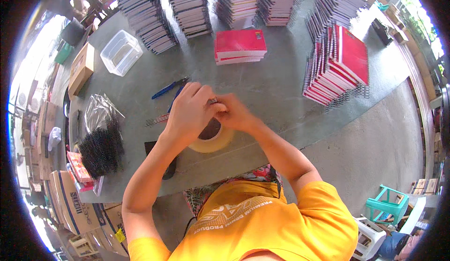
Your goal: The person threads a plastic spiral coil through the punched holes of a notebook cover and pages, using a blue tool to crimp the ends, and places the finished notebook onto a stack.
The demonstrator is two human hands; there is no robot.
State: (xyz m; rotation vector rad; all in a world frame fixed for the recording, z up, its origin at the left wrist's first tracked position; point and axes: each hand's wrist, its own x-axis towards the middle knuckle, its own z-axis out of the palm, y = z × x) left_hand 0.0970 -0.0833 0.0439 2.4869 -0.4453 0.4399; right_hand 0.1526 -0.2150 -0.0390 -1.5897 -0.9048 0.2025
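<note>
My left hand (191, 111) and my right hand (236, 113) meet over the middle of the table, fingers curled in and touching each other. Whatever small thing they pinch is hidden by the fingers; the right hand is slightly blurred. Just below them, a wide roll of clear tape (211, 145) lies flat on the table. A tool with blue handles (164, 90), perhaps pliers, rests beyond my left hand. Beside my left wrist is a short length of spiral binding coil (157, 120). A dark flat object (150, 147) is partly covered by my left forearm.
Red notebooks (240, 40) are piled ahead, with a leaning stack of spiral notebooks (335, 68) at right. Tall notebook stacks (187, 7) line the far side. At left are a clear plastic bin (121, 53), a cardboard box (81, 69) and a bundle of black coils (101, 151).
</note>
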